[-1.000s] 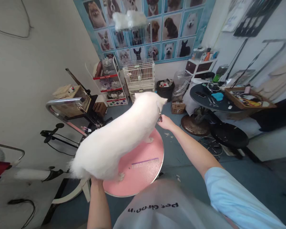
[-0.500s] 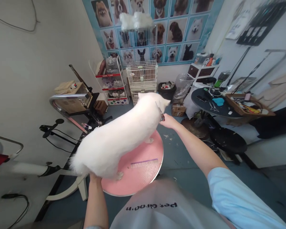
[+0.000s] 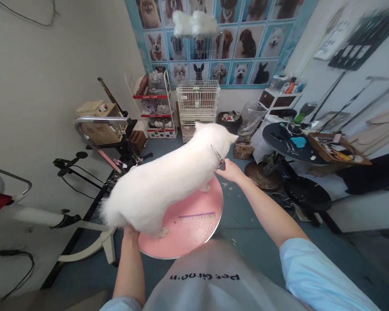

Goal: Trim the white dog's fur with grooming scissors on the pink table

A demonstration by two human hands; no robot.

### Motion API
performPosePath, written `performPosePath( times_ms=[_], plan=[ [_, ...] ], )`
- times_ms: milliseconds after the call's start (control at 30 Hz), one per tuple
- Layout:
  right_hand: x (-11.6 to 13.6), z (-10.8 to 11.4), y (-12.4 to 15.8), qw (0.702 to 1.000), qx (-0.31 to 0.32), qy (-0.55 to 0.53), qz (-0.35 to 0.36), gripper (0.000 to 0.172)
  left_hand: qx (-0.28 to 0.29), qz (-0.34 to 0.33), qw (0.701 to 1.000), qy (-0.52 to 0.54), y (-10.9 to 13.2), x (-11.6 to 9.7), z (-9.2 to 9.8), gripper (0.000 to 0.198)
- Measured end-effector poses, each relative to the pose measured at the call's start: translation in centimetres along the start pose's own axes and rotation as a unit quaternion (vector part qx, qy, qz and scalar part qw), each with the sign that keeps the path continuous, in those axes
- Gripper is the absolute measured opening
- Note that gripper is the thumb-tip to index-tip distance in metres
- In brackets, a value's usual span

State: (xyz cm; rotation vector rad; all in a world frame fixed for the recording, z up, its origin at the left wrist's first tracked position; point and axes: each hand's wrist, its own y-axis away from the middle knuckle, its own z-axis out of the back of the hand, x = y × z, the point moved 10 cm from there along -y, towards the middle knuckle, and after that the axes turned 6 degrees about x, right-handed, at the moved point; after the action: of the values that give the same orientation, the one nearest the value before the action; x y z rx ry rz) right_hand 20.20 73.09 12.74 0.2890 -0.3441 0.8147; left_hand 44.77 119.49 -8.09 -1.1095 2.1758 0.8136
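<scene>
A white furry dog [image 3: 168, 172] stands at frame centre on a round pink table [image 3: 188, 242]; the right hand [image 3: 229, 169] grips silver metal scissors [image 3: 216, 153] near its neck. The left hand [image 3: 130, 232], lower left, touches its rear; whether it pinches, I cannot tell.

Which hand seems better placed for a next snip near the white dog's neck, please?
Probably the right hand: it holds the scissors near the front of the white dog, while the left hand, partly hidden, is at its rear.
</scene>
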Motion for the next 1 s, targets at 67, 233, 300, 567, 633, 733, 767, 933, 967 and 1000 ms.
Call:
performPosePath(
  times_ms=[67, 233, 300, 567, 633, 733, 767, 933, 967, 1000],
  plan=[
    [-0.1, -0.5, 0.5, 1.0, -0.005, 0.004, -0.018, 0.04, -0.047, -0.017, 0.999, 0.003, -0.2, 0.0, 2.2, 0.044],
    [0.3, -2.6, 1.8, 0.999, -0.01, -0.049, -0.021, 0.043, -0.072, 0.006, 0.997, 0.004, -0.5, 0.6, 3.3, 0.044],
    [0.4, -3.9, 2.2, 0.998, -0.013, -0.058, -0.027, 0.041, -0.083, 0.018, 0.996, 0.001, -0.4, 0.6, 3.3, 0.045],
    [1.2, -7.9, 3.8, 0.992, -0.048, -0.101, -0.056, 0.038, -0.03, 0.01, 0.999, -0.028, -1.1, -0.1, 2.8, 0.044],
    [1.3, -8.5, 4.0, 0.991, -0.045, -0.104, -0.073, 0.031, -0.023, 0.002, 0.999, -0.033, -1.1, -0.4, 2.6, 0.046],
    [1.7, -9.0, 4.2, 0.989, -0.047, -0.12, -0.067, 0.032, -0.018, -0.013, 0.999, -0.043, -0.7, -0.9, 1.8, 0.052],
    [1.9, -9.1, 4.2, 0.99, -0.048, -0.122, -0.059, 0.035, -0.017, -0.022, 0.998, -0.048, -0.5, -1.1, 1.4, 0.054],
    [2.0, -9.2, 4.3, 0.988, -0.049, -0.13, -0.066, 0.031, -0.018, -0.048, 0.997, -0.064, 0.7, -2.0, -0.4, 0.06],
    [2.1, -9.0, 4.4, 0.988, -0.049, -0.131, -0.066, 0.033, -0.021, -0.049, 0.996, -0.066, 0.8, -2.1, -0.5, 0.06],
    [2.3, -8.7, 4.4, 0.989, -0.047, -0.129, -0.061, 0.036, -0.024, -0.051, 0.996, -0.07, 1.0, -2.3, -0.6, 0.061]
  ],
)
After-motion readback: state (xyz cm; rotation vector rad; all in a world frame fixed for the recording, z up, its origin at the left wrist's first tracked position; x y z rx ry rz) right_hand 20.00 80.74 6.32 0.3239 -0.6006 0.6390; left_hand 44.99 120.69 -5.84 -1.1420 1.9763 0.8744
